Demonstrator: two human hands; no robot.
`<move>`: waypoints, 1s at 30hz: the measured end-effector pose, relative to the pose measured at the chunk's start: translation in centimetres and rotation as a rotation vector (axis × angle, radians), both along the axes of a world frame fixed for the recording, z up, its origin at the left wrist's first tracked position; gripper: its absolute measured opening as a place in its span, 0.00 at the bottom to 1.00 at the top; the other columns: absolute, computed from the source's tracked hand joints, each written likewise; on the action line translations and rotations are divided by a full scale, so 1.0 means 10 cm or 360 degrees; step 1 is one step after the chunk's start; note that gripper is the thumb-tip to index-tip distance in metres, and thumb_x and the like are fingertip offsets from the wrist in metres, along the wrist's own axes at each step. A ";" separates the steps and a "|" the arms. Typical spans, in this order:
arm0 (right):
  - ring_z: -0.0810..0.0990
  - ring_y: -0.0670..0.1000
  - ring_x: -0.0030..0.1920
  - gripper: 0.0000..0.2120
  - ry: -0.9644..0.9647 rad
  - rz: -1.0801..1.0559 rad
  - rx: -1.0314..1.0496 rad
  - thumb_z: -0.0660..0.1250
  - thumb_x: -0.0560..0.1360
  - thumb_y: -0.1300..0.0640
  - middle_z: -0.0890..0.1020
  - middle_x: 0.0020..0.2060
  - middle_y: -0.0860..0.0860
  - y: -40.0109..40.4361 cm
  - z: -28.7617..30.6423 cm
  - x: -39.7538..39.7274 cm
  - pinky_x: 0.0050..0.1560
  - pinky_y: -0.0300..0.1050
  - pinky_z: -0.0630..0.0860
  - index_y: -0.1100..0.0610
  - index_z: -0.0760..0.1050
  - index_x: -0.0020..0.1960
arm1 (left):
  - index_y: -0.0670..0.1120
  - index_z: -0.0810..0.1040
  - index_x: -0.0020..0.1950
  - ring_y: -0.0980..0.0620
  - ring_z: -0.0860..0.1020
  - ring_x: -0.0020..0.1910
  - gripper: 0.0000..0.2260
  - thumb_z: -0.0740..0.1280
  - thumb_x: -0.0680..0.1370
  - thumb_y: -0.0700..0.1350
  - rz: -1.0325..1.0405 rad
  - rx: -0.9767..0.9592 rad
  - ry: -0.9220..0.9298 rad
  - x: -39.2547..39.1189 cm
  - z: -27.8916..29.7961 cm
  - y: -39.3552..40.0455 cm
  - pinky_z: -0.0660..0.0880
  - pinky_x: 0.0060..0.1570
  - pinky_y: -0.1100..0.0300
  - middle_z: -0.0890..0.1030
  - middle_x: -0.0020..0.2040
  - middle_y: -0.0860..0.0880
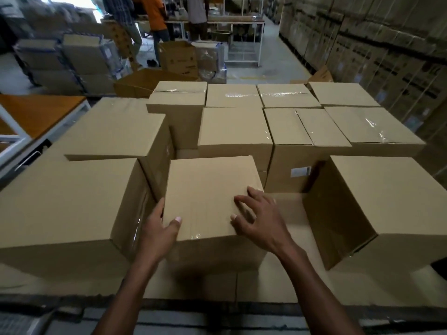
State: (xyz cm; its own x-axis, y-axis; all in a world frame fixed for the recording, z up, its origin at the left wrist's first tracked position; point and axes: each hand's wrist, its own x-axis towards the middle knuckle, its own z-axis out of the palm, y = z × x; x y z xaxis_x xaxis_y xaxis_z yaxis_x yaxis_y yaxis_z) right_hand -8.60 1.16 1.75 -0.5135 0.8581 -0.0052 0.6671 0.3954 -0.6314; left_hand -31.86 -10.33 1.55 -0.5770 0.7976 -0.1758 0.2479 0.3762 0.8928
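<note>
Under the left hand (159, 228) and right hand (261, 221), box (208, 189) of matt tan cardboard, smooth-faced, with glossy clear tape (196, 236) at the near edge. Beyond the hands, stacked boxes (234, 126) of the same matt cardboard, shiny tape on top. Far left of the left hand, orange wood-look tabletop (41, 112).

Legible text: none. The white label (300, 171) on the carton (287, 131) before me is too blurred to read.

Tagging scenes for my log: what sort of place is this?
Probably a warehouse packing floor: the near carton among rows of taped cartons, boxed stock stacked high at right, a workbench behind.
</note>
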 end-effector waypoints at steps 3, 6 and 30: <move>0.53 0.53 0.82 0.25 0.0068 0.0070 -0.0064 0.67 0.80 0.41 0.59 0.82 0.49 -0.03 0.01 -0.18 0.80 0.59 0.44 0.43 0.70 0.76 | 0.52 0.61 0.82 0.45 0.76 0.65 0.29 0.67 0.83 0.43 0.0081 -0.0051 0.0098 -0.15 0.05 -0.09 0.76 0.64 0.43 0.75 0.71 0.47; 0.52 0.51 0.83 0.25 0.0101 0.0119 -0.0109 0.67 0.80 0.42 0.58 0.83 0.49 -0.09 0.01 -0.34 0.80 0.57 0.43 0.44 0.71 0.76 | 0.51 0.60 0.83 0.41 0.72 0.72 0.30 0.67 0.83 0.42 0.0183 -0.0104 0.0290 -0.24 0.06 -0.15 0.73 0.66 0.41 0.71 0.75 0.43; 0.61 0.50 0.79 0.24 0.0337 0.0064 -0.0205 0.70 0.80 0.45 0.61 0.82 0.45 -0.24 0.11 -0.31 0.75 0.54 0.64 0.43 0.71 0.75 | 0.50 0.74 0.73 0.42 0.61 0.79 0.22 0.70 0.80 0.50 -0.0090 0.0068 0.1107 -0.09 0.05 -0.07 0.53 0.76 0.35 0.69 0.77 0.45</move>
